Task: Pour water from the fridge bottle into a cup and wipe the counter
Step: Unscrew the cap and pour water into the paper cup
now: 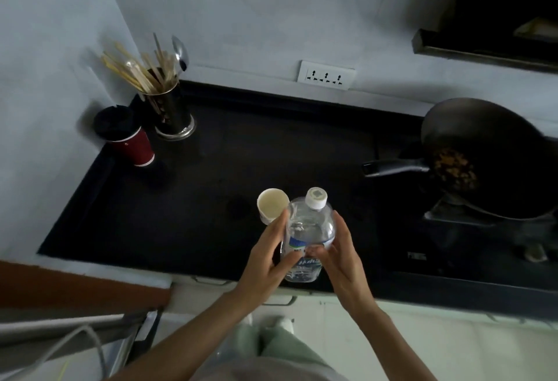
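Upright, capped bottle (pixel 308 235), neck up, beside cup (pixel 272 204)

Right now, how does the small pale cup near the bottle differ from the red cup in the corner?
The pale cup is open on top, while the red cup wears a black lid. The pale cup stands close to the counter's front, just behind the water bottle that both hands hold; the red cup stands far left, beside the utensil holder. The pale cup looks smaller. Both stand upright on the counter.
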The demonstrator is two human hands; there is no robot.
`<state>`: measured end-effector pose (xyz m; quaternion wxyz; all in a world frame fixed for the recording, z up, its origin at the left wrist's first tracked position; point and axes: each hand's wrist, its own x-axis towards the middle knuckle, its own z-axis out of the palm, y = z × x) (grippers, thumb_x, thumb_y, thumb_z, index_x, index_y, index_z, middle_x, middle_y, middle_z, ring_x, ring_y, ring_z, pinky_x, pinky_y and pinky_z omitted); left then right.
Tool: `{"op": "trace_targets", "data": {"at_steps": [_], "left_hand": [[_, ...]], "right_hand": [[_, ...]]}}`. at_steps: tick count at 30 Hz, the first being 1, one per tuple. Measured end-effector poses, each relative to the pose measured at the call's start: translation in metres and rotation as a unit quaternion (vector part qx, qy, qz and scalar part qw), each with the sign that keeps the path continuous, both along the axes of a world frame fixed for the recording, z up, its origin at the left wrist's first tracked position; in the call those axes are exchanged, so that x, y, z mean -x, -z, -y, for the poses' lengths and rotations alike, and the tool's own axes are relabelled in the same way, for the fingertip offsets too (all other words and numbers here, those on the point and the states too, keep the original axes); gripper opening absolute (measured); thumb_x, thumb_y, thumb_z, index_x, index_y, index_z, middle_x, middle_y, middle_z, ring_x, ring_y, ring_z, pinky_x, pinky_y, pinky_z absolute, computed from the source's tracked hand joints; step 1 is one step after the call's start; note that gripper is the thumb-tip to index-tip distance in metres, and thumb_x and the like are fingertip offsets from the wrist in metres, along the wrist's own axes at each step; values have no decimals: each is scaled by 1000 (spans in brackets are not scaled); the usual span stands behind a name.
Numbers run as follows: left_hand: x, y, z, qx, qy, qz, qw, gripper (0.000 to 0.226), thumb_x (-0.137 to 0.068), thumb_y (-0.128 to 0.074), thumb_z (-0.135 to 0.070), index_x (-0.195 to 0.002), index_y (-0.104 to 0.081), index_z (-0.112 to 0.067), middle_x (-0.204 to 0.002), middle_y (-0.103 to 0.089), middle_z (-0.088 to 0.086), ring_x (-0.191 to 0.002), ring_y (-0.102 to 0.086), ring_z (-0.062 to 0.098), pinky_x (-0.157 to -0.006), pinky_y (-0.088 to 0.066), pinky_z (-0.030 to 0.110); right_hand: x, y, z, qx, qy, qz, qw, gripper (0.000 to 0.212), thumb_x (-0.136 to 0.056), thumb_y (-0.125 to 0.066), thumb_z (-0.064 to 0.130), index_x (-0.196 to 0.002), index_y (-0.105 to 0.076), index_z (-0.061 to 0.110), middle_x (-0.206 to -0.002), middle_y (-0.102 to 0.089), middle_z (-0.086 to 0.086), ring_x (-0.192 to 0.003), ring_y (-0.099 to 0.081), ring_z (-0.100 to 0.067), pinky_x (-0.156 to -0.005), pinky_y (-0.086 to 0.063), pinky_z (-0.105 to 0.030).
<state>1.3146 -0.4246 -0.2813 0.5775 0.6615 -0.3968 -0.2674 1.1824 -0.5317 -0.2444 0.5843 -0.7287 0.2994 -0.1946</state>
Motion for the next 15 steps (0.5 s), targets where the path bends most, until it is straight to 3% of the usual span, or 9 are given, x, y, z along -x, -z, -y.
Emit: {"op": "trace_targets", "data": {"at_steps": [3, 8, 12, 15], "left_hand": [[3, 4, 14, -9, 19, -9, 1000, 72, -95, -58, -23, -153, -17, -28, -156, -29, -12, -144, -29, 16, -114, -33, 40], [6, 10, 28, -23, 43, 2, 999, 77, -93, -59, -8, -151, -17, -36, -155, -26, -23, -145, -27, 11, -115, -31, 31], [5, 15, 32, -23, 36, 17, 999, 79, -90, -63, -8, -150, -19, -35, -153, -29, -23, -143, -30, 11, -113, -36, 35], [0, 14, 30, -24, 36, 24, 999, 80, -88, -68, -16, -147, -24, -44, -151, -36, -21, -140, -36, 11, -110, -40, 36]], "right_hand": [[5, 2, 12, 13, -3, -26, 1000, 67, -94, -58, 31, -149, -21, 31, -145, -46, 6, -131, -48, -19, -102, -46, -43], [14, 9, 26, 32, 3, -52, 998, 72, -91, -58, 46, -150, -19, 32, -146, -44, 2, -131, -48, -20, -103, -45, -50], [16, 11, 31, 50, 2, -57, 997, 67, -95, -57, 33, -150, -20, 28, -146, -44, 1, -133, -47, -21, -104, -45, -47], [18, 14, 31, 45, -7, -51, 998, 66, -96, -55, 17, -150, -19, 26, -147, -43, 3, -132, -47, -19, -103, -46, -42]]}}
